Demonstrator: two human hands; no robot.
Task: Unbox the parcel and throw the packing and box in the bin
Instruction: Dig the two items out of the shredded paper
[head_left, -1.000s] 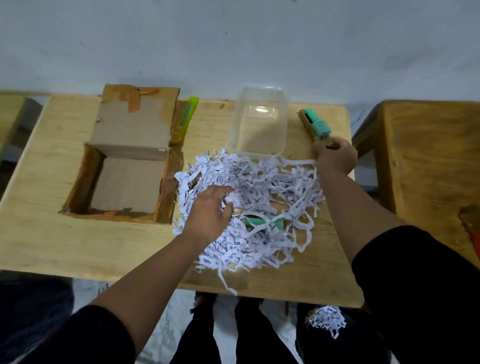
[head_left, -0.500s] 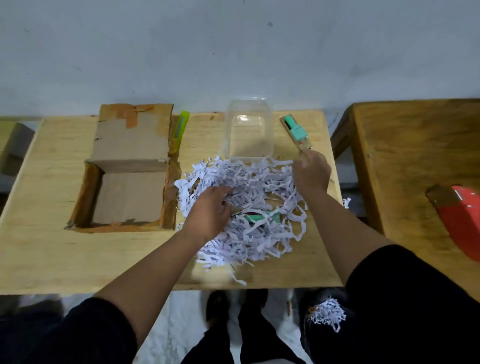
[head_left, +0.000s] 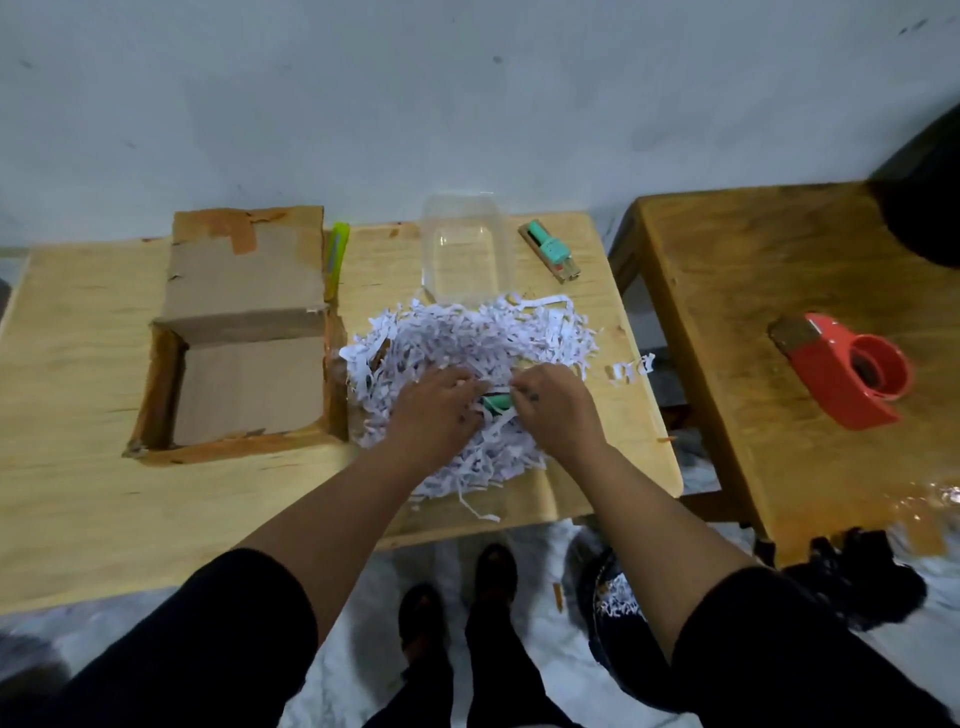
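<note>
A pile of white shredded paper (head_left: 467, 338) lies on the wooden table (head_left: 78, 493), right of the open, empty cardboard box (head_left: 249, 384). A green item (head_left: 496, 401) shows partly through the shreds. My left hand (head_left: 434, 410) rests on the pile with its fingers curled into the paper, just left of the green item. My right hand (head_left: 553, 410) has its fingertips pinched at the green item's right end. A second green item on a card (head_left: 550, 252) lies at the table's back right.
A clear plastic tub (head_left: 465, 254) stands behind the pile, with a yellow-green knife (head_left: 336, 254) beside the box flap. A red tape dispenser (head_left: 852, 371) sits on the right table. A dark bin (head_left: 618, 608) holding some shreds is on the floor by my feet.
My right hand let go of the carded green item at the back and came down onto the pile beside my left hand, at the buried green item.
</note>
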